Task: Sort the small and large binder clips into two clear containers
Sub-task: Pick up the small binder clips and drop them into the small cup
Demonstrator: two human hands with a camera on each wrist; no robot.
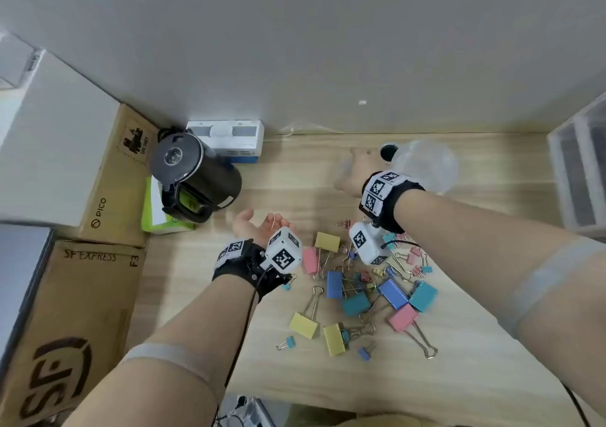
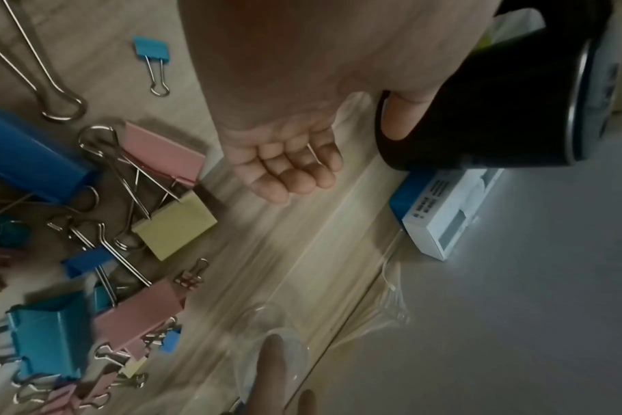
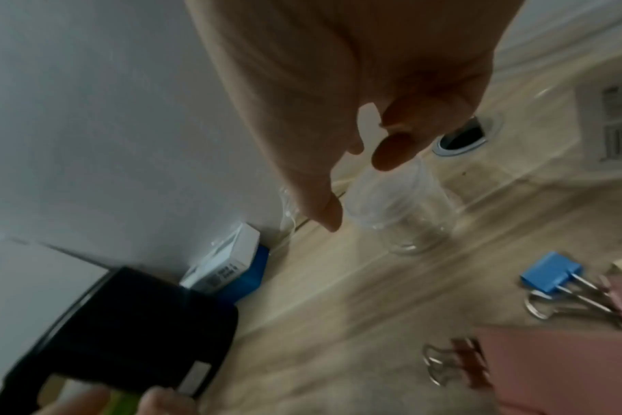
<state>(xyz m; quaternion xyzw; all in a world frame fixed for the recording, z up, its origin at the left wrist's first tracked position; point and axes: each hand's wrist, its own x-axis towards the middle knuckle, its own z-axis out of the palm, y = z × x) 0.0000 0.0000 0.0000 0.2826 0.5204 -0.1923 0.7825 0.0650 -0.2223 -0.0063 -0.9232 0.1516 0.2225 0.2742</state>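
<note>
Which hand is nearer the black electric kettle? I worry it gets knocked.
Left. The left hand hovers just right of the black electric kettle; the right hand is farther right.

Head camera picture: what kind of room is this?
Probably an office or storeroom desk: shipping boxes stacked at the left, a black kettle, and binder clips heaped on the wooden desk.

wooden tabletop (image 1: 475, 377): pale, matt, fine straight grain. binder clips (image 1: 360, 292): painted bodies in matt pastel colours, shiny wire handles of silver or gold metal. clear container (image 3: 398, 213): transparent, glossy, smooth; plastic or glass, cannot tell. kettle (image 1: 193, 177): black, smooth, dull sheen, glossy lid. cardboard boxes (image 1: 65, 311): brown, matt, printed. wall (image 1: 295, 49): grey, matt.
</note>
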